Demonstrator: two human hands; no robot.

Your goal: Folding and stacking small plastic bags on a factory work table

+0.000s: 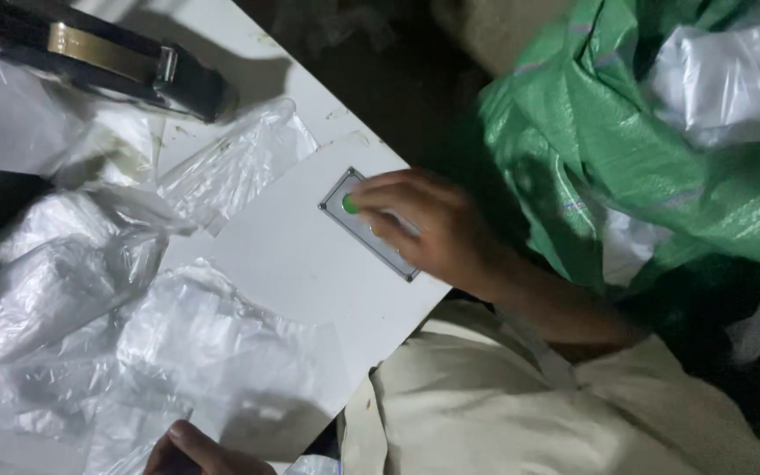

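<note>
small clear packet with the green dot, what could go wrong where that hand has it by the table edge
The small clear packet lies close to the white table's edge under the right hand; a slip might push it off toward the green woven sack. The loose clear plastic bags are piled near the left hand, so the packet could get lost among them. The dim light makes it hard to see.

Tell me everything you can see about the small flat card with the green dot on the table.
The card is a small, thin rectangle, grey-white with a darker edge and rounded corners, possibly plastic. It lies flat and diagonal near the edge of the white table. A green dot sits near its upper left end. A hand rests on it, fingers covering much of its lower right part, one fingertip beside the dot. Clear plastic bags lie nearby, not touching it.
</note>
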